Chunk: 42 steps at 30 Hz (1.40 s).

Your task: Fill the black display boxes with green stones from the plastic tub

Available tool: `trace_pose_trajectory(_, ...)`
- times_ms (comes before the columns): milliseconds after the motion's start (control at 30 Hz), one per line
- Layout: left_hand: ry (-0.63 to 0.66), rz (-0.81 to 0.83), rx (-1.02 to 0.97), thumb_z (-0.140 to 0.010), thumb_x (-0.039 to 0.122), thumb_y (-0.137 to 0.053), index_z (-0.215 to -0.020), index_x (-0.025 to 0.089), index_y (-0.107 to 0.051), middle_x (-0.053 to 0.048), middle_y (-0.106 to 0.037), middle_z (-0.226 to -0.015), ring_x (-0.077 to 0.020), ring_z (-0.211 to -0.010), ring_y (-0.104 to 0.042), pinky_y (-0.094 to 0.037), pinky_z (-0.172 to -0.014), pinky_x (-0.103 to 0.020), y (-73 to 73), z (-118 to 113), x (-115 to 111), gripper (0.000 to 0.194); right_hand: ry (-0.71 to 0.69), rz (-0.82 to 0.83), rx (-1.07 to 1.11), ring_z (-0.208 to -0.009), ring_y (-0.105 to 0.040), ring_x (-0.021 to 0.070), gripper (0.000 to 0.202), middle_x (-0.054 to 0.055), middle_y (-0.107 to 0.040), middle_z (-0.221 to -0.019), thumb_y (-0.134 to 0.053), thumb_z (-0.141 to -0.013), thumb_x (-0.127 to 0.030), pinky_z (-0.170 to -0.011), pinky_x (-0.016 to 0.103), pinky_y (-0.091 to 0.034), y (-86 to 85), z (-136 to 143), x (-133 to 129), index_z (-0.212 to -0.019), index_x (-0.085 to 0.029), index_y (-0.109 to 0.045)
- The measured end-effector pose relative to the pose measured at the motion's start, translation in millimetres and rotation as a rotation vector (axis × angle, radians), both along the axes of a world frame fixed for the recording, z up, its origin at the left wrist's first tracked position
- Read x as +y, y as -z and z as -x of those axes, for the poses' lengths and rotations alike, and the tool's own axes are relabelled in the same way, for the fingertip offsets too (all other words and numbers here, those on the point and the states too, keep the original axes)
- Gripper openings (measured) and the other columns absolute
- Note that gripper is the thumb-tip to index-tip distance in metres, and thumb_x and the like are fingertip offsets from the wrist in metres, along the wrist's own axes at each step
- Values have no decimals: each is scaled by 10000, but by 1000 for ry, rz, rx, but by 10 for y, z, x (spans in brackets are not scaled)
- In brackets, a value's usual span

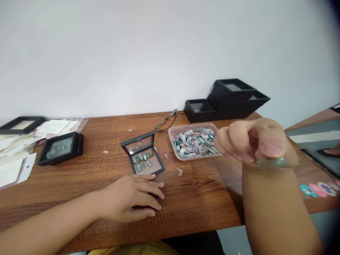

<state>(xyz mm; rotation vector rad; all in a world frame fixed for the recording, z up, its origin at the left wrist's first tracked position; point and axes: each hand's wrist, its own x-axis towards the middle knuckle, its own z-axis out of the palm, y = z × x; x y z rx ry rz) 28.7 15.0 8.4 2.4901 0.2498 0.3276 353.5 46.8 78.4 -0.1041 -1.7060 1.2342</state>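
Note:
Raised close to the camera, my right hand [262, 140] pinches a green press-on nail [272, 162] between thumb and finger. My left hand [138, 196] rests flat on the table, fingers spread, just in front of an open black display case [159, 169]. Several green press-on nails [143, 165] lie in rows inside that case, and its lid with a clear window is tilted up. Behind my right hand stands a clear plastic tub [173, 148] heaped with many glossy nails [195, 141] in green, pink and silver.
Black cases [233, 102] are stacked against the wall at the back right. Eyeglasses [166, 120] lie behind the tub. At left are a closed case [61, 148] and white cards [54, 126]. Small clear pieces [180, 172] dot the wooden table [106, 177]. Another person's arm [313, 117] shows at right.

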Motion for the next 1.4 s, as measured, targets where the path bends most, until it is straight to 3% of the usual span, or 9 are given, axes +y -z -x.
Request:
trace_pose_trajectory(200,1,1,2,-969,270,-613,-1147,234,-695,-27,-736,-1248,-186,-1316,-612,-403,-1217,-337,7,0,-1,199,46,-3,-19,-482,-455,101,123,-30,-450,-539,-690,-902,-297,-431,253,-377,-19,23,-5,-941,-361,-788)
trace_pose_trajectory(367,1,7,5,-958,256,-628,-1155,243,-687,-18,-736,-1246,-175,-1329,-601,-383,-1229,-326,22,5,-1,206,64,28,10,-441,-426,87,121,-50,-404,-507,-696,-899,-291,-428,249,-367,-69,77,-45,-782,-260,-707)
trace_pose_trajectory(567,2,-6,22,-954,247,-630,-1155,246,-688,-12,-724,-1269,-171,-1327,-601,-383,-1230,-327,8,5,-4,209,89,153,36,-506,-462,100,16,-36,-476,-570,-657,-900,-229,-472,245,-354,-75,81,-74,-902,-217,-646)
trace_pose_trajectory(700,-3,-11,28,-954,253,-629,-1158,253,-692,-11,-726,-1264,-181,-1310,-616,-399,-1223,-356,3,5,-5,214,92,193,57,-523,-471,118,64,-25,-511,-608,-644,-881,-257,-479,262,-365,-68,51,-36,-916,-203,-647)
trace_pose_trajectory(1400,-3,-33,3,-950,237,-630,-1166,251,-695,-22,-733,-1241,-176,-1306,-618,-406,-1218,-337,1,-3,-6,226,211,303,59,-488,-568,116,108,-8,-663,-600,-691,-847,-236,-473,237,-463,25,8,104,-836,-169,-607)
